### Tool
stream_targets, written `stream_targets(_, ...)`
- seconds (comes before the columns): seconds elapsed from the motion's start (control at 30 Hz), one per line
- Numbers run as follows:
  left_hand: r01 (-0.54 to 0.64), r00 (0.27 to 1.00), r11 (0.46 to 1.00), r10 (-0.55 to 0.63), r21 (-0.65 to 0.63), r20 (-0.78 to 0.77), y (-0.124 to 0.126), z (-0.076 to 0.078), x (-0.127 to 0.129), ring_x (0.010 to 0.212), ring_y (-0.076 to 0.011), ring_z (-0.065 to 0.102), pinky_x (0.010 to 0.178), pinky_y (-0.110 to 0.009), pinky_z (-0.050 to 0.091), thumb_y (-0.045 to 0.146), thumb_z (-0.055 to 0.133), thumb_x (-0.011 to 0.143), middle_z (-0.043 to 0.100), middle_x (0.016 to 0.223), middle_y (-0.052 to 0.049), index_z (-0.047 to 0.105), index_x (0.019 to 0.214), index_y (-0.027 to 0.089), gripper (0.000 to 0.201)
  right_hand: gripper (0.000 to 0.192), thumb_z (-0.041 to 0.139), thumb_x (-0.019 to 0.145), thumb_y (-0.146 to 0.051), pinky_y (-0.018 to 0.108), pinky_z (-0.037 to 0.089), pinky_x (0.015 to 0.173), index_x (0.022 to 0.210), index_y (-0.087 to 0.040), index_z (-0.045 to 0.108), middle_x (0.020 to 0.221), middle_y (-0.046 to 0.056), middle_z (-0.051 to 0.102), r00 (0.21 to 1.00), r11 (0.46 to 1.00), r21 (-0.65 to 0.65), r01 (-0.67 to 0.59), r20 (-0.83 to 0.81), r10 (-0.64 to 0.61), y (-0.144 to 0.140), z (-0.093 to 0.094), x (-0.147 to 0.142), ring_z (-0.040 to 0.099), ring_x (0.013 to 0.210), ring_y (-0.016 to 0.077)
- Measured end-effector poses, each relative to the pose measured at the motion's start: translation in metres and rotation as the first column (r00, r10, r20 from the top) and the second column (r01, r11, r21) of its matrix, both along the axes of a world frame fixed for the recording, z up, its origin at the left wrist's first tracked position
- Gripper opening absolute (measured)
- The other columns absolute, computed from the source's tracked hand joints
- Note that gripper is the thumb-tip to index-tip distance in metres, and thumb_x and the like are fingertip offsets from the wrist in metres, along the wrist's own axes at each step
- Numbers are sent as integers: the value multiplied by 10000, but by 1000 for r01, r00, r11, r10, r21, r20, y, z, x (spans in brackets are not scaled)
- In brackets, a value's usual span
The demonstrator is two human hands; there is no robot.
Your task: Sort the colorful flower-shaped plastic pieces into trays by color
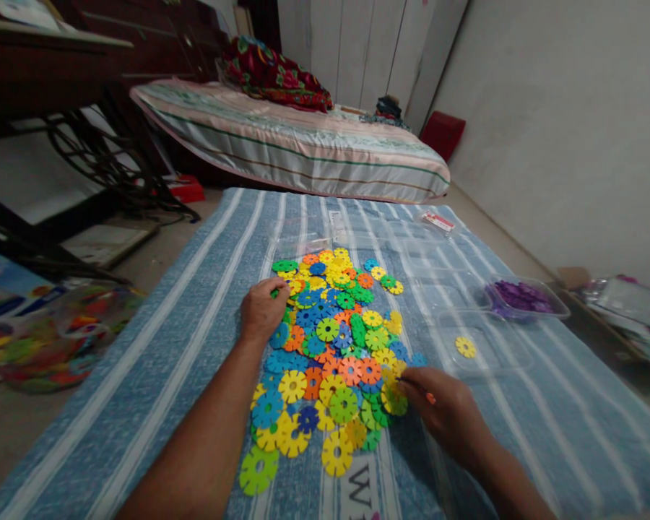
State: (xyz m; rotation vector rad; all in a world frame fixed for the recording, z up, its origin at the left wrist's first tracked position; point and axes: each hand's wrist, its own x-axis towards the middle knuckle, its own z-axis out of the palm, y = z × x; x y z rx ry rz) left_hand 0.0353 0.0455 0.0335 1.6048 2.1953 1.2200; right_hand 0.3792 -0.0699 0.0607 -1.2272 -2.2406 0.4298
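Nearest to the person, the right hand [447, 412] pinches the edge of a yellow-green plastic snowflake disc [394, 399] at the near right side of the pile of flat colourful plastic discs [330, 354]. The left hand [261, 309] rests curled on the left edge of this pile, and its fingers close on a small green disc [274, 292].

Judging from this, the sorting is only at the beginning: just right of the right hand, a clear plastic tray [482, 347] has one yellow disc [465, 347] inside, and beyond it a clear plastic tub [525, 297] holds purple discs. Almost all other pieces are unsorted.

All lies on a blue-and-white striped cloth [184, 339] spread on the floor. Farther from the hands there is a striped mattress [292, 144], dark furniture to the left, and a pale wall [563, 123] to the right.
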Motion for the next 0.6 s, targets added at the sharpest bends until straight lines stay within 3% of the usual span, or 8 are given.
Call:
stream_targets(0.1,-2,1000,1000,2,-1,2,0,1,0,1045,-226,692,987,-322,502,312,539,780,775,1033,-29,720,808,228,202,255,482,985,-282,258,547,610,1075,-195,705,873,57,780,999,999,-12,40,3,-40,0,-5,1,736,720,188)
stream_targets(0.2,1,1000,1000,-1,-1,3,0,1,1,1014,-223,695,960,-319,510,320,533,779,774,992,-28,714,796,230,203,324,490,961,-268,261,554,561,1203,-171,681,836,59,779,998,997,-48,59,24,-58,-1,-10,4,711,616,180)
stream_targets(0.4,11,1000,1000,-11,-3,-3,0,3,0,1004,-222,692,957,-319,509,329,527,775,771,989,-27,712,794,232,209,264,503,975,-294,234,553,535,1064,-179,724,803,46,778,997,997,-36,70,-18,-71,-6,2,4,705,584,163)
stream_targets(0.5,16,1000,1000,-16,1,0,0,3,0,1035,-227,688,974,-322,503,334,528,776,770,1039,-34,718,807,225,221,247,509,993,-312,220,564,589,949,-203,727,806,33,780,994,990,97,106,-52,-101,-1,17,15,729,640,158)
stream_targets(0.6,18,1000,1000,-18,5,-3,0,2,0,1015,-222,690,972,-317,505,329,527,778,770,1004,-25,716,804,227,216,250,517,995,-331,240,568,630,933,-202,722,821,43,781,964,911,321,261,-39,-262,11,31,37,740,678,171)
